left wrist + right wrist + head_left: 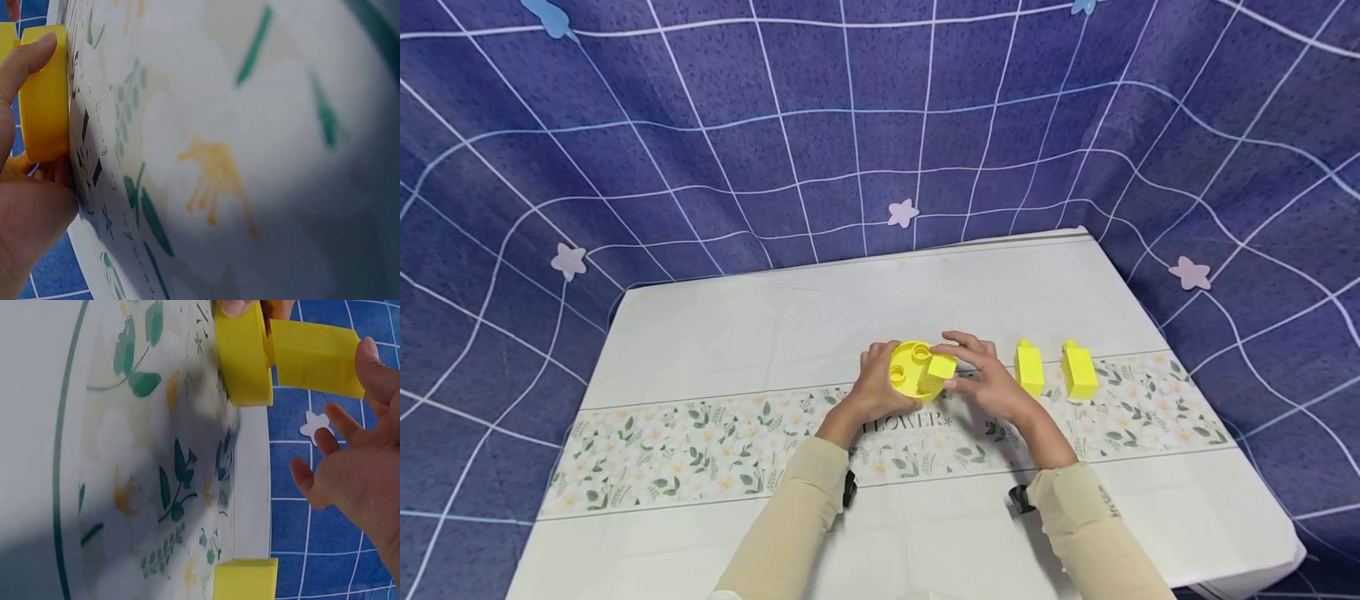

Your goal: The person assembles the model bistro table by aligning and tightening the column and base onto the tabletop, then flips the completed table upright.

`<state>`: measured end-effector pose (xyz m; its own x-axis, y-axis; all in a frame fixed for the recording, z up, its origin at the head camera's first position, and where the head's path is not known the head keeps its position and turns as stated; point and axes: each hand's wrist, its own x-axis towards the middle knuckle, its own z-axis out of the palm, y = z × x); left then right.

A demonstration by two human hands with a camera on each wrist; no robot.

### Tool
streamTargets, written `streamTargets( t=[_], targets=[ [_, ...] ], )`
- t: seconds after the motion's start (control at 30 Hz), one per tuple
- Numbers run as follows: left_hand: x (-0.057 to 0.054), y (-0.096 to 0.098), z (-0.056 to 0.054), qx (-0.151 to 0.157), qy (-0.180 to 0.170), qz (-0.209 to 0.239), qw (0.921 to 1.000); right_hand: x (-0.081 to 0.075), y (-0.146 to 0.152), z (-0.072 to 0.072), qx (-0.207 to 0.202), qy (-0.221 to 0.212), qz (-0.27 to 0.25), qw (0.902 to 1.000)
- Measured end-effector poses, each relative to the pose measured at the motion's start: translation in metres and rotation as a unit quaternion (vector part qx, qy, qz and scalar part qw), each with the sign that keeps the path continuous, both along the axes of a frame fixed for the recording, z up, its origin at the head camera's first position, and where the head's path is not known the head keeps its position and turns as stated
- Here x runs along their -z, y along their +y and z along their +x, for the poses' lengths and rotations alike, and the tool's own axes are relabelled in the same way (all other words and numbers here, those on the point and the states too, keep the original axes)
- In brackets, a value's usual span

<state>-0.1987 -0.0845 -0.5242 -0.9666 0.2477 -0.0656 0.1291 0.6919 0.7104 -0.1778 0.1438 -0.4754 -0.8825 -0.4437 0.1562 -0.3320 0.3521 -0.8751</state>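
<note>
Nearest to my view lie two beige cloth sleeves (797, 512) (1090, 521), and beyond them the left hand (877, 390) bends its fingers and thumb around a round yellow base with a low wall (910, 368). It appears to rest on the white printed tablecloth (715, 333), between both hands. At its right side is a rectangular yellow block (942, 368); I see the right hand (992, 387) pinching its upper end with thumb and forefinger, the other fingers loosely spread. I judge the work to be in its early part: this block is at the base, but I cannot tell whether its narrow neck sits fully in. Two raised ring sockets (921, 352) (897, 374) are bare, and two more yellow blocks (1028, 370) (1079, 372), each with a small round knob, are apart at the right, seemingly not yet fitted. Base and blocks look like smooth, hard plastic, the blocks flat-faced and straight-edged. The cloth is matt, slightly creased, with a leafy floral strip (700, 446); behind it, a blue curtain with pale grid lines (812, 150) falls in soft folds.
</note>
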Motion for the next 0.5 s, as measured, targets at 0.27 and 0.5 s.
streamTargets(
  t=[0.27, 0.5],
  targets=[
    [-0.001, 0.001, 0.001, 0.002, 0.010, -0.005, 0.9999, 0.010, -0.027, 0.007, 0.097, 0.000, -0.025, 0.9950],
    [-0.001, 0.000, 0.001, 0.009, 0.015, -0.003, 0.9998, 0.012, -0.031, 0.009, 0.049, 0.001, -0.003, 0.9988]
  ],
)
